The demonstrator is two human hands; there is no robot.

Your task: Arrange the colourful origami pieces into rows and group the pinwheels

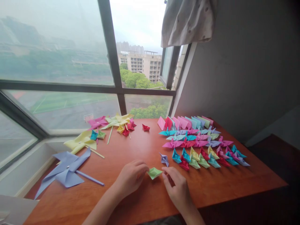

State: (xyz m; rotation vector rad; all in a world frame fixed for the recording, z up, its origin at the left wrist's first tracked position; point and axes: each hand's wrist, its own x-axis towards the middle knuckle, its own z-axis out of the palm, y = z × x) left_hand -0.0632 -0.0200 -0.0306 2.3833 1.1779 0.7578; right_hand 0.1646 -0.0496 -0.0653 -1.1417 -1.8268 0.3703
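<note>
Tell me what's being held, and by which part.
A light green paper boat, by its pointed ends: left hand on one, right hand on the other.

Pinwheels (67, 167) left, boat rows (203, 161) right, apparently cranes (189, 143) behind.

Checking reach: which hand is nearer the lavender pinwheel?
Left. The left hand is right of the lavender pinwheel, the right hand farther right, beyond the green boat between them.

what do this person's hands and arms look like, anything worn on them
The left grip and right grip are bare human hands, with no glove or ring showing. The left forearm and right forearm are bare too: no sleeve, watch or bracelet in view.
</note>
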